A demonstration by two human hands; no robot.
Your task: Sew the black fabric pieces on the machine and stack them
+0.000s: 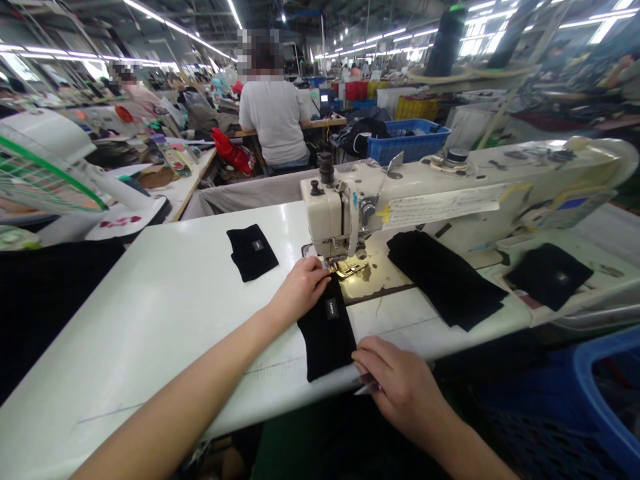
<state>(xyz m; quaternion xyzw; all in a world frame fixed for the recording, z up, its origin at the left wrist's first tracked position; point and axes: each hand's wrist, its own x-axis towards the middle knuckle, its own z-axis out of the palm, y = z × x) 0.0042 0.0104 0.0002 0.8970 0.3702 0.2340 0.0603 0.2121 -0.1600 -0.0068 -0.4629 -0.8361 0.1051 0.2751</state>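
Note:
A black fabric piece (327, 333) with a small label lies on the white table (165, 313), its far end under the presser foot (347, 269) of a cream sewing machine (450, 200). My left hand (301, 288) rests on the piece's far left edge beside the foot, fingers curled and pressing the cloth. My right hand (395, 383) sits at the near right corner of the piece, fingers closed on the fabric's edge and over a thin tool I cannot make out.
A labelled black piece (251, 252) lies to the left of the machine, a stack of black pieces (445, 277) to the right, another (549, 275) further right. A fan (45, 173) stands at left. Blue bins (607, 393) sit at lower right. A person (275, 113) sits ahead.

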